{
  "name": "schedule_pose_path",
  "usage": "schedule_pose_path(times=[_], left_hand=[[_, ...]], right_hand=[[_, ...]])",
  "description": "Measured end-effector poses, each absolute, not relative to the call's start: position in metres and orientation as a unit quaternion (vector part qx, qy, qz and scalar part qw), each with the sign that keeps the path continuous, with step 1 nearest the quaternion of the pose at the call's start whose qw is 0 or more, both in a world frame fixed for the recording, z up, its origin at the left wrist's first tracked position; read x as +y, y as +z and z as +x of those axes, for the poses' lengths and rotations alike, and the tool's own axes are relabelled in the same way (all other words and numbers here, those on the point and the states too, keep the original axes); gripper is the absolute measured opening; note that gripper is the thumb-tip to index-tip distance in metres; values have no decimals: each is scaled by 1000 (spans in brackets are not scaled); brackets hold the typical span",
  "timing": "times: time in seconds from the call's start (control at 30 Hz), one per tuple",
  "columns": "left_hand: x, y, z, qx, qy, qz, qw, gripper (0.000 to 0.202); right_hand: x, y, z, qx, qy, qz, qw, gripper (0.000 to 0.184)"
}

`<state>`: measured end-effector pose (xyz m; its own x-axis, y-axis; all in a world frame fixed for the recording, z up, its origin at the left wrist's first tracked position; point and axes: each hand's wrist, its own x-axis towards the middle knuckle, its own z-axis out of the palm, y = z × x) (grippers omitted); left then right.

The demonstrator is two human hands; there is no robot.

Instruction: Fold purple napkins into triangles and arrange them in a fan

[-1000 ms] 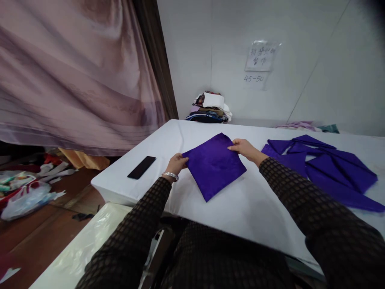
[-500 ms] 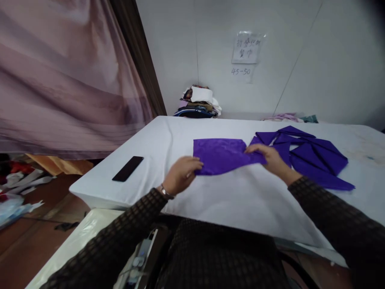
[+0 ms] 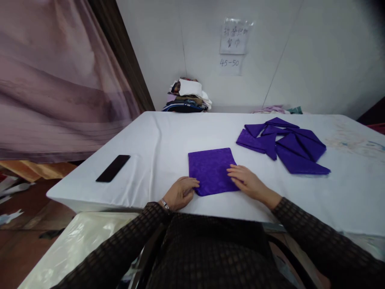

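Note:
A purple cloth napkin (image 3: 212, 172), folded to a square, lies flat on the white-covered table (image 3: 177, 136) in front of me. My left hand (image 3: 180, 193) is at its lower left corner, fingers and thumb closed on the edge there. On the right edge of the napkin rests my right hand (image 3: 248, 182), with its fingers stretched out over the cloth. To the right lie several folded purple napkins (image 3: 300, 148) in a loose, overlapping group.
A black phone-like slab (image 3: 113, 168) lies at the table's left. Folded clothes (image 3: 188, 96) are piled behind the far edge, below a paper sign (image 3: 234, 38) on the wall. A pinkish curtain (image 3: 60, 80) hangs at left, and a plastic-wrapped surface (image 3: 87, 237) stands below the table.
The napkin, held up between both hands before, now lies flat and squared on the table. My right hand has let go and spread its fingers on it. The view has shifted slightly.

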<state>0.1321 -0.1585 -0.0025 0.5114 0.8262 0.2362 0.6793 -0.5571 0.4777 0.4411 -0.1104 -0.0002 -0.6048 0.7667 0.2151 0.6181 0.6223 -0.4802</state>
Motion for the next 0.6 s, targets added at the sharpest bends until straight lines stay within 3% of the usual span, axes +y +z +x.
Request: schedule_pose_path(times=[0.17, 0.27, 0.4, 0.6], left_hand=[[-150, -15, 150, 466, 176, 856, 138, 37], [-146, -22, 148, 474, 140, 856, 152, 41], [-120, -12, 146, 488, 174, 839, 164, 39], [-56, -7, 169, 559, 144, 813, 70, 47]], right_hand=[[-133, -13, 410, -908, 204, -355, 88, 59], [-137, -18, 411, -903, 219, -365, 66, 63], [-127, -2, 404, -889, 242, -376, 96, 62], [-67, 11, 345, -868, 190, -426, 171, 65]])
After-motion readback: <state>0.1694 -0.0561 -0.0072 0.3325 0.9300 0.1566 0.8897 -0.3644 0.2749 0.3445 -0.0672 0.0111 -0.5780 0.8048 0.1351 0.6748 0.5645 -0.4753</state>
